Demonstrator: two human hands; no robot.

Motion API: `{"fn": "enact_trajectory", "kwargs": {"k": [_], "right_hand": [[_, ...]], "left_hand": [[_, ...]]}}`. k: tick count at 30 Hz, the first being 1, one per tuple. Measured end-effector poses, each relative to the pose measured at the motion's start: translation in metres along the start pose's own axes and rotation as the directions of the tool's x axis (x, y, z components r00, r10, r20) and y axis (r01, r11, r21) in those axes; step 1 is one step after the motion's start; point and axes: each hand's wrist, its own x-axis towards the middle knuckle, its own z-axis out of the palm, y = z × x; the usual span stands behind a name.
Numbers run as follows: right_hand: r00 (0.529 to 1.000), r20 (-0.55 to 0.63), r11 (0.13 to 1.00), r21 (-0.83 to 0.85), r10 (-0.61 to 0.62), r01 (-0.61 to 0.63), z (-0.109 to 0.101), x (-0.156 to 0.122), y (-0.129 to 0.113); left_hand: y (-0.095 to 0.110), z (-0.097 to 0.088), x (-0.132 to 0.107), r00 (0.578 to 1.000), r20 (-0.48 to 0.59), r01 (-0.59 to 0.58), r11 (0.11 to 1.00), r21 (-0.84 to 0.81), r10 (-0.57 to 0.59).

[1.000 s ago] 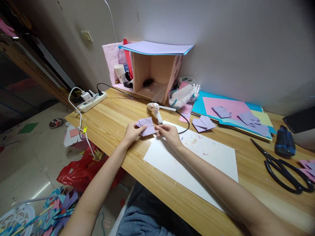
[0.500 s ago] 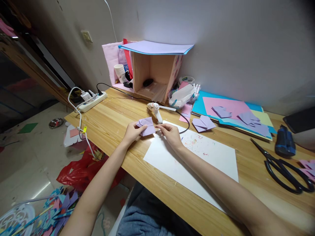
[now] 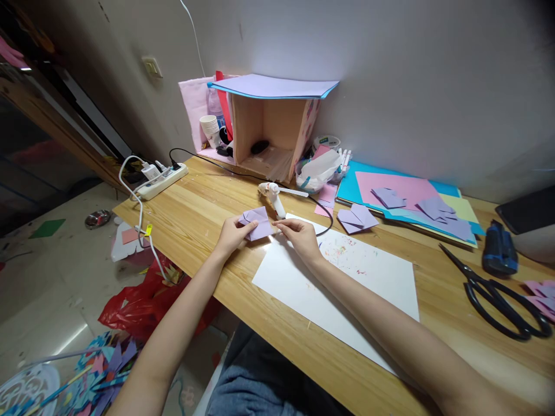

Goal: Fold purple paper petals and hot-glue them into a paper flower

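The left hand [image 3: 229, 236] pinches purple paper [image 3: 260, 224] beside the right hand [image 3: 301, 237], fingertips together; the yellow tag [image 3: 148, 230] is unreadable.

Tabletop [image 3: 191, 211]: plain wooden boards.
Left edge: a white power strip [image 3: 161, 184].
Far edge: an open box [image 3: 246, 130], coloured sheets [image 3: 399, 185] stacked to its right.
Middle: white glue gun [image 3: 276, 202].
Near edge: colour-flecked white paper [image 3: 377, 277].
Towards the right edge: black scissors [image 3: 489, 287].

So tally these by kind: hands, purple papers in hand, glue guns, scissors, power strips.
Left hand and right hand: 2
Held purple paper: 1
Glue gun: 1
Scissors: 1
Power strip: 1
Total: 6
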Motion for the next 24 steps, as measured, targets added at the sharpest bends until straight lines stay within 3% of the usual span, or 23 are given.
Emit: {"fn": "enact_trajectory", "kwargs": {"k": [5,9,12,15,19,22,24], "right_hand": [[0.999,-0.042,1.000,-0.011,0.008,-0.009,0.002,-0.001,0.000],[0.998,0.029,0.989,-0.132,-0.062,0.065,-0.007,-0.002,-0.011],[0.991,0.082,0.968,-0.219,-0.104,0.120,-0.030,-0.002,-0.022],[0.992,0.043,0.955,-0.269,-0.116,0.123,-0.065,0.004,-0.037],[0.969,-0.094,0.933,-0.306,-0.230,0.191,-0.108,0.037,-0.067],[0.926,-0.079,0.857,-0.414,-0.370,0.307,-0.122,0.078,-0.091],[0.916,-0.028,0.785,-0.526,-0.401,0.328,-0.122,0.107,-0.102]], "left_hand": [[-0.001,0.001,0.000,0.999,0.033,0.021,0.998,-0.055,-0.019],[-0.001,0.001,-0.001,0.998,0.053,0.031,0.996,-0.078,-0.026],[0.001,0.000,-0.002,0.997,0.064,0.046,0.997,-0.069,-0.041],[0.005,0.002,-0.002,0.995,0.076,0.071,0.997,-0.043,-0.067],[0.011,0.017,-0.002,0.982,0.171,0.084,0.995,-0.047,-0.075],[0.018,0.041,-0.002,0.951,0.302,0.095,0.993,-0.067,-0.071],[0.025,0.061,-0.001,0.938,0.341,0.086,0.994,-0.073,-0.056]]}}
